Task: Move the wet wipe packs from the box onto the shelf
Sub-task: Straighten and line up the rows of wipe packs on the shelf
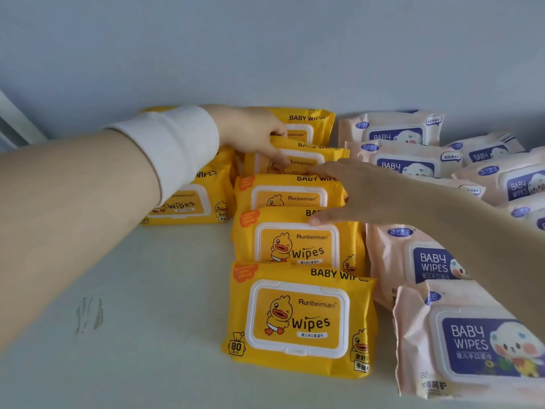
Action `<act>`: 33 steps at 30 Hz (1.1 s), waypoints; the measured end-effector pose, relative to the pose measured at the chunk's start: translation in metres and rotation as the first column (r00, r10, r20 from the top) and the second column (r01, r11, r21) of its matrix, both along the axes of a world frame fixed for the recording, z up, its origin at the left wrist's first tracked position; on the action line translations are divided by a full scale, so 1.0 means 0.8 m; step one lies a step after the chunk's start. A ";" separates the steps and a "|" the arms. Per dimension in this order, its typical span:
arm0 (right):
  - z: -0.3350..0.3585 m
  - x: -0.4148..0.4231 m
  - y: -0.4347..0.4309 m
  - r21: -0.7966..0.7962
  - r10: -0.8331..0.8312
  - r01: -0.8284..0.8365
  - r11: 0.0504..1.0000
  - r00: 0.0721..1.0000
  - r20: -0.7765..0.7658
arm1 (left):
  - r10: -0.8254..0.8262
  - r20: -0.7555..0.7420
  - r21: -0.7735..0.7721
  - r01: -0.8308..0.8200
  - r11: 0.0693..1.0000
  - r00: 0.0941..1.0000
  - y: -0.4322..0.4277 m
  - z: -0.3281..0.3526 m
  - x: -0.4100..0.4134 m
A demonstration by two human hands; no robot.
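The yellow wipe packs [298, 317] stand on the shelf [118, 290] in a row of five, one behind the other, each partly covering the next. The left hand [250, 134], coming out of a white sleeve [177, 143], is at the second pack from the back [306, 159]. It seems to pinch the top edge of this pack between thumb and fingers, but the grip is partly hidden. The right hand [362, 190] reaches in from the right with straight fingers and holds nothing; its thumb touches the top of the fourth pack from the back [298, 243]. One more yellow pack [188, 205] stands left of the row, partly behind the sleeve. Pink packs [472, 340] stand just beside the row on the right.
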State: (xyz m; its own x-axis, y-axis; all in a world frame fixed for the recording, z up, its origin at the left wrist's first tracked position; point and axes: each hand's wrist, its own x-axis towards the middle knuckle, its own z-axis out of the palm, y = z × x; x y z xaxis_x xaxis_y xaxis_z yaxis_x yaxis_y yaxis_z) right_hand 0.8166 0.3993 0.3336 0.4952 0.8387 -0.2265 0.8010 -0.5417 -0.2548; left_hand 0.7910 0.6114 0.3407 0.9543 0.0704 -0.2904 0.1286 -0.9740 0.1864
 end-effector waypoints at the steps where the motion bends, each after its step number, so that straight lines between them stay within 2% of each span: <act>1: 0.000 -0.001 0.002 -0.001 0.003 -0.003 1.000 1.000 -0.015 | 0.024 0.078 -0.049 -0.020 0.999 0.997 0.000 -0.001 0.000; 3: 0.001 -0.004 0.000 0.006 -0.013 0.013 1.000 0.999 -0.043 | 0.099 0.227 -0.128 -0.071 0.989 0.969 0.001 -0.005 0.001; 5: 0.000 -0.002 0.002 0.079 -0.042 0.051 0.996 0.993 -0.107 | 0.149 0.305 -0.165 -0.101 0.981 0.941 0.003 -0.009 0.000; 9: -0.005 0.008 0.004 0.125 -0.053 0.073 0.989 0.986 -0.156 | 0.113 0.267 -0.106 -0.088 0.990 0.957 0.005 -0.019 -0.001; 11: -0.011 0.013 0.007 0.146 -0.067 0.085 0.986 0.990 -0.122 | 0.115 0.282 -0.112 -0.087 0.990 0.953 0.006 -0.021 -0.003; 14: -0.022 0.019 0.013 0.255 -0.124 0.133 0.958 0.991 -0.051 | 0.134 0.315 -0.180 -0.079 0.980 0.940 0.010 -0.014 -0.009; 18: -0.027 0.029 0.031 0.469 -0.340 0.295 0.833 0.940 0.012 | 0.146 0.271 -0.336 -0.048 0.941 0.952 0.011 0.000 -0.022; 19: -0.027 0.031 0.036 0.489 -0.361 0.303 0.818 0.932 0.026 | 0.127 0.238 -0.311 -0.048 0.949 0.963 0.011 0.001 -0.025; 21: -0.029 0.033 0.046 0.489 -0.358 0.276 0.827 0.930 0.082 | 0.061 0.227 -0.156 -0.025 0.987 0.972 0.009 -0.004 -0.028; 24: -0.031 0.030 0.055 0.434 -0.332 0.215 0.875 0.919 0.214 | -0.021 0.310 0.064 0.001 0.998 0.950 0.005 -0.016 -0.027; 26: -0.025 0.021 0.048 0.468 -0.333 0.161 0.869 0.891 0.310 | -0.015 0.362 0.084 -0.017 0.996 0.932 0.001 -0.021 -0.026; 28: -0.014 0.006 0.030 0.552 -0.255 0.022 0.834 0.901 0.350 | -0.014 0.376 0.096 -0.024 0.995 0.927 -0.001 -0.026 -0.025; 29: -0.011 -0.002 0.021 0.497 -0.157 -0.070 0.865 0.903 0.400 | -0.015 0.374 0.105 -0.027 0.994 0.927 -0.002 -0.027 -0.025; 30: -0.009 -0.008 0.012 0.363 -0.039 -0.132 0.922 0.904 0.426 | -0.012 0.372 0.106 -0.030 0.994 0.928 -0.003 -0.028 -0.025; 31: -0.009 -0.015 0.006 0.200 0.061 -0.145 0.969 0.925 0.375 | -0.008 0.370 0.098 -0.031 0.995 0.929 -0.003 -0.027 -0.026; 33: -0.011 -0.024 0.001 -0.066 0.094 -0.087 0.994 0.989 0.111 | -0.010 0.364 0.079 -0.020 0.997 0.931 -0.004 -0.024 -0.027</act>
